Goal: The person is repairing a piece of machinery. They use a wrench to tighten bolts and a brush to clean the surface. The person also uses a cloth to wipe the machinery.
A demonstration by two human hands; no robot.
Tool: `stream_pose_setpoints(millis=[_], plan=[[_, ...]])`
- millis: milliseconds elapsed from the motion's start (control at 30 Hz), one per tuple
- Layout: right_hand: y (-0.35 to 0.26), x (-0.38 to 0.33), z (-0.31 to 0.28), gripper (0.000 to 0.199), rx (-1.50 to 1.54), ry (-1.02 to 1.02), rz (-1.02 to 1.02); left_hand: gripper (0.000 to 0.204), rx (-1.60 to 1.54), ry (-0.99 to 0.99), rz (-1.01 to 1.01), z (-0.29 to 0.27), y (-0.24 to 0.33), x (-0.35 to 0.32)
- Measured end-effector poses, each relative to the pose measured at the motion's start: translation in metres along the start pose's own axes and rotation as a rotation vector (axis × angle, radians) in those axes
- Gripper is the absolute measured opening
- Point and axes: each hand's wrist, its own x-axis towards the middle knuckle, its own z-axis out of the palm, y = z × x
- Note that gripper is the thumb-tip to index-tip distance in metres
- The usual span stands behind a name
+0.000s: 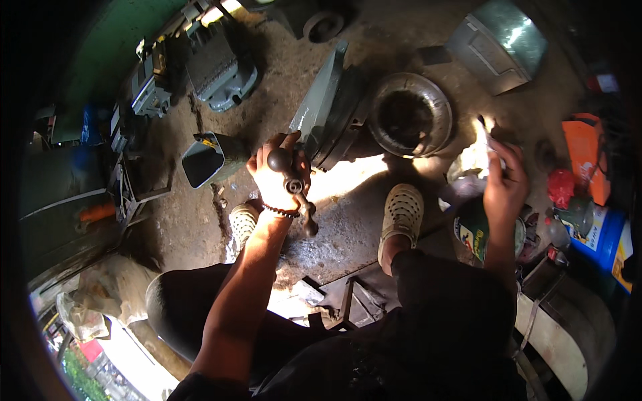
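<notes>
Hands | left (275, 175) grips metal crank (294, 184) | right (503, 187) lifts rag (483, 150)

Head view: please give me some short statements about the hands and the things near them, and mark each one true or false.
1. The left hand grips a dark metal part with a ball-shaped knob. True.
2. The left wrist is bare. False: it wears a dark beaded bracelet.
3. The right hand is raised above a green tin can. True.
4. Both feet are bare. False: they wear light perforated clogs.
5. A round metal rim lies on the ground ahead of the feet. True.
6. The right hand rests flat on the ground. False: it is lifted, pinching something small and overexposed that I cannot identify.
</notes>
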Motion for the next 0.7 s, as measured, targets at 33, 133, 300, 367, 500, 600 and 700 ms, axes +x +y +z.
stream_pose_setpoints(millis=[33,133,300,367,500,600,700], plan=[[-0.006,-0.006,-0.023,0.019,0.129,0.095,0.048,0.035,-0.001,0.016,-0.009,0.000,0.002,0.000],[-0.030,-0.020,-0.103,0.023,-0.041,0.318,0.195,0.037,-0.028,0.002,-0.074,-0.001,0.005,-0.001],[-0.095,-0.024,-0.235,0.026,-0.471,0.466,-0.169,0.049,-0.072,-0.142,-0.139,-0.016,0.004,-0.003],[-0.129,-0.033,-0.270,0.028,-0.806,0.525,-0.377,0.059,-0.040,-0.203,-0.128,-0.025,0.005,-0.003],[-0.182,-0.055,-0.276,0.031,-1.067,0.602,-0.674,0.063,-0.074,-0.389,-0.148,-0.041,0.005,0.001],[-0.186,-0.066,-0.227,0.030,0.587,0.656,-0.032,0.061,-0.018,-0.529,-0.161,-0.052,-0.002,0.005],[-0.162,-0.074,-0.172,0.028,0.792,0.689,0.249,0.065,-0.029,-0.468,-0.150,-0.069,-0.012,0.004]])
